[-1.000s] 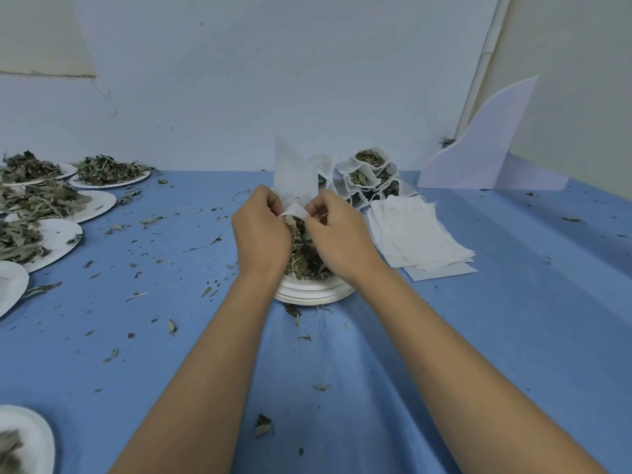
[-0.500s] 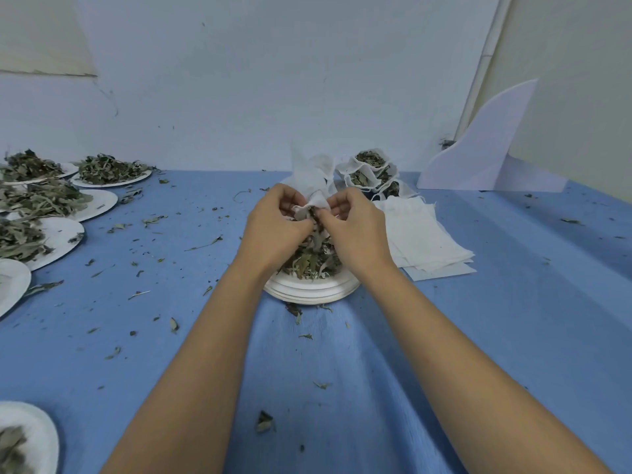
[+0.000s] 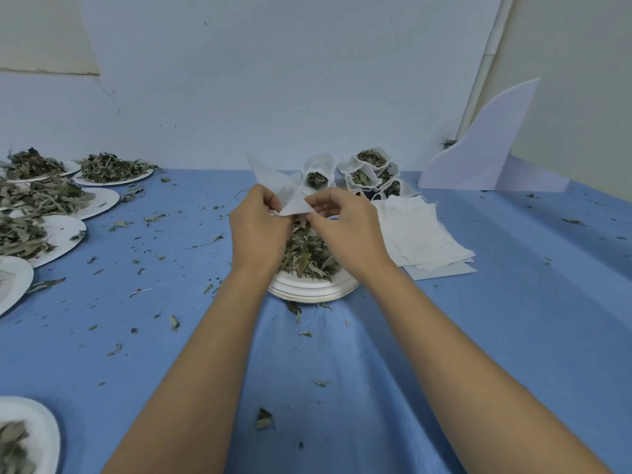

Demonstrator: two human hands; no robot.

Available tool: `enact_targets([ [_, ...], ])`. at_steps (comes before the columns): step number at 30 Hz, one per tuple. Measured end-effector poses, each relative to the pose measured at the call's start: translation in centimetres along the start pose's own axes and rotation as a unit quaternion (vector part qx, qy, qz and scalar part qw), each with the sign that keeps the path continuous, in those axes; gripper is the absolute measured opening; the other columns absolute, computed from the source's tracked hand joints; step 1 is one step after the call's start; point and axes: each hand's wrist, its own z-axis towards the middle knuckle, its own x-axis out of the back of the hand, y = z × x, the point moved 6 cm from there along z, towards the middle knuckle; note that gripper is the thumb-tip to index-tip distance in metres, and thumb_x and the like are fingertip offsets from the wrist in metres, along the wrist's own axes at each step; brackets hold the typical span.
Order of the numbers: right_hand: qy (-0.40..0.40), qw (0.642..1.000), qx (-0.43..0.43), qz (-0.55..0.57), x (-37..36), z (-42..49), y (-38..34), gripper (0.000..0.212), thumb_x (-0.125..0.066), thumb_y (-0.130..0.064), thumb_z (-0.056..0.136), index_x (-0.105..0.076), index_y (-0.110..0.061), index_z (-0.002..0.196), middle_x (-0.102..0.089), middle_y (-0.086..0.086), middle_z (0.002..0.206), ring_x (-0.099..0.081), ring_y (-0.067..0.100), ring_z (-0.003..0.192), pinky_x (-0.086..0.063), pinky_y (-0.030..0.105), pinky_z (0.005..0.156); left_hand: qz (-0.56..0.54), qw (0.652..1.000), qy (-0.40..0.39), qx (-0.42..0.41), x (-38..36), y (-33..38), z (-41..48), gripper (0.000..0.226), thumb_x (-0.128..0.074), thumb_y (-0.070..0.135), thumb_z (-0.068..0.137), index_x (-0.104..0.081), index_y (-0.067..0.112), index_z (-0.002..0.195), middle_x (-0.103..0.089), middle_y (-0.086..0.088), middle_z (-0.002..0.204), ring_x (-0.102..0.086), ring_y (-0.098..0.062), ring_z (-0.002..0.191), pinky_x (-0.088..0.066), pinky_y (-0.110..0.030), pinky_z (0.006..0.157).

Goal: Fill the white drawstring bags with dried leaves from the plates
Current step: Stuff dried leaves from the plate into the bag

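white bag (image 3: 287, 196) pinched by left hand (image 3: 258, 230) and right hand (image 3: 345, 230); fingers curled

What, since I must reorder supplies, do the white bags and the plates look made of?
Bag: thin, matte white cloth, perhaps cotton gauze or non-woven. It creases softly, and the flat spare bags show loose threads at their edges. Plates: matte white, thin-rimmed and stacked, probably paper, possibly foam.
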Motion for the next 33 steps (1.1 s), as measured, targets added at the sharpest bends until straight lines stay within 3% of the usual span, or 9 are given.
enact_targets([
  [6, 0.009, 0.999, -0.010, 0.032, 0.0, -0.1, -0.3, 0.013, -0.069, -0.020, 0.084, -0.069, -0.016, 0.097, -0.065, -0.010, 0.085, -0.056, -0.004, 0.073, -0.044, 0.007, 0.067, -0.020, 0.999, 0.020, 0.033, 0.3, -0.2, 0.1, 0.030, -0.061, 0.006, 0.082, -0.040, 0.022, 0.068, -0.044, 0.007, 0.066, -0.048, -0.001, 0.054, -0.035, -0.012, 0.047],
  [8, -0.032, 0.999, -0.026, 0.027, -0.3, -0.2, 0.1, 0.026, -0.068, -0.025, 0.084, -0.065, -0.020, 0.109, -0.062, -0.010, 0.104, -0.056, -0.003, 0.088, -0.047, 0.011, 0.076, -0.042, 0.998, 0.005, 0.050, 0.0, -0.4, 0.3, 0.028, -0.063, 0.009, 0.081, -0.041, 0.022, 0.070, -0.044, 0.006, 0.067, -0.061, -0.024, 0.071, -0.037, -0.020, 0.053],
  [10, -0.072, 0.997, -0.018, 0.008, -0.6, -0.4, 0.2, 0.038, -0.068, -0.021, 0.082, -0.060, -0.023, 0.119, -0.054, -0.010, 0.117, -0.052, -0.004, 0.097, -0.044, 0.010, 0.082, -0.056, 0.997, 0.001, 0.062, -0.1, -0.6, 0.5, 0.025, -0.062, 0.010, 0.081, -0.042, 0.021, 0.071, -0.045, 0.005, 0.067, -0.064, -0.034, 0.081, -0.040, -0.027, 0.057],
  [15, -0.036, 0.999, -0.010, 0.005, -0.3, -0.3, 0.4, 0.034, -0.065, -0.011, 0.085, -0.061, -0.022, 0.116, -0.056, -0.005, 0.117, -0.054, 0.006, 0.102, -0.042, 0.014, 0.089, -0.094, 0.991, -0.056, 0.083, -0.7, -0.5, 0.4, 0.025, -0.069, 0.015, 0.080, -0.046, 0.020, 0.073, -0.043, 0.005, 0.062, -0.051, -0.019, 0.067, -0.054, -0.050, 0.079],
  [18, 0.015, 0.998, -0.046, 0.038, 0.1, -0.1, 0.8, 0.017, -0.066, -0.011, 0.085, -0.067, -0.020, 0.100, -0.066, -0.004, 0.100, -0.061, 0.013, 0.093, -0.050, 0.026, 0.083, -0.092, 0.989, -0.101, 0.059, -1.1, 0.1, 0.2, 0.027, -0.073, 0.022, 0.078, -0.047, 0.021, 0.072, -0.039, 0.008, 0.058, -0.044, -0.014, 0.061, -0.053, -0.039, 0.069],
  [21, 0.076, 0.996, -0.053, 0.015, 1.0, 0.0, 1.1, 0.015, -0.070, -0.011, 0.080, -0.061, -0.024, 0.080, -0.062, -0.012, 0.077, -0.054, 0.002, 0.070, -0.042, 0.012, 0.063, -0.088, 0.984, -0.156, 0.023, -1.8, 1.3, -0.4, 0.022, -0.069, 0.015, 0.079, -0.049, 0.021, 0.073, -0.043, 0.007, 0.059, -0.039, -0.007, 0.053, -0.036, -0.023, 0.055],
  [26, 0.124, 0.990, -0.041, -0.047, 1.9, -0.2, 1.1, 0.027, -0.061, -0.002, 0.079, -0.044, -0.020, 0.066, -0.047, -0.010, 0.062, -0.040, 0.004, 0.055, -0.034, 0.014, 0.052, -0.110, 0.965, -0.239, 0.001, -2.9, 2.5, -1.2, 0.023, -0.059, -0.006, 0.076, -0.051, 0.015, 0.073, -0.050, -0.013, 0.068, -0.047, -0.019, 0.064, -0.043, -0.035, 0.065],
  [31, 0.064, 0.993, -0.100, -0.016, 1.5, 0.2, 1.5, 0.019, -0.072, -0.012, 0.076, -0.054, -0.019, 0.074, -0.053, -0.011, 0.064, -0.047, 0.001, 0.056, -0.035, 0.007, 0.049, -0.075, 0.986, -0.149, -0.004, -2.1, 1.9, -0.3, 0.022, -0.064, 0.006, 0.077, -0.048, 0.019, 0.070, -0.043, 0.007, 0.057, -0.036, 0.000, 0.045, -0.034, -0.016, 0.050],
  [33, 0.008, 0.986, -0.148, 0.071, 0.8, 0.3, 2.0, 0.019, -0.078, -0.016, 0.073, -0.062, -0.018, 0.084, -0.063, -0.006, 0.075, -0.061, 0.006, 0.070, -0.048, 0.012, 0.064, -0.064, 0.994, -0.090, 0.016, -1.3, 1.2, 0.2, 0.024, -0.066, 0.010, 0.078, -0.046, 0.022, 0.070, -0.041, 0.008, 0.058, -0.036, 0.001, 0.040, -0.037, -0.014, 0.047],
])
